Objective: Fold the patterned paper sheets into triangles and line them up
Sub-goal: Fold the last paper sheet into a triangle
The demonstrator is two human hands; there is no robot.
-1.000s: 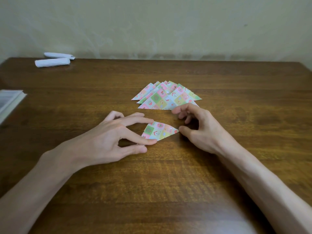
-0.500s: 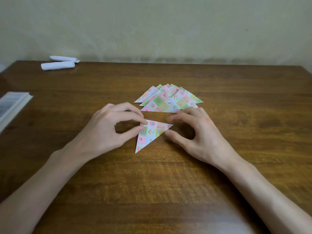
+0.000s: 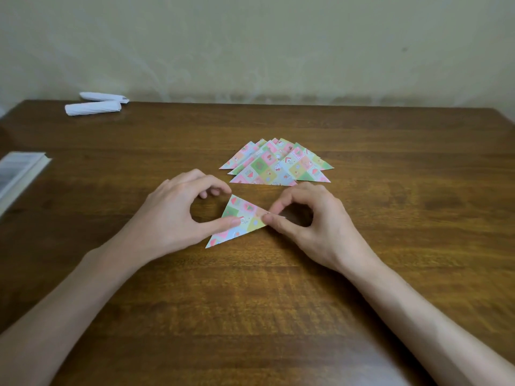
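A small folded triangle of patterned paper (image 3: 239, 218) lies flat on the wooden table (image 3: 250, 302) between my hands. My left hand (image 3: 178, 215) presses its thumb on the triangle's left part, and its curled index finger reaches the top corner. My right hand (image 3: 309, 221) pinches the triangle's right corner between thumb and index finger. Just beyond lies a fanned stack of several folded patterned triangles (image 3: 276, 165), overlapping one another, points toward the wall.
Two white paper rolls (image 3: 94, 105) lie at the table's far left corner by the wall. A book or pad (image 3: 19, 174) sits at the left edge.
The triangle has turned and been laid flat, one point now toward me. My right hand has closed on its right corner and my left thumb has come down on it.
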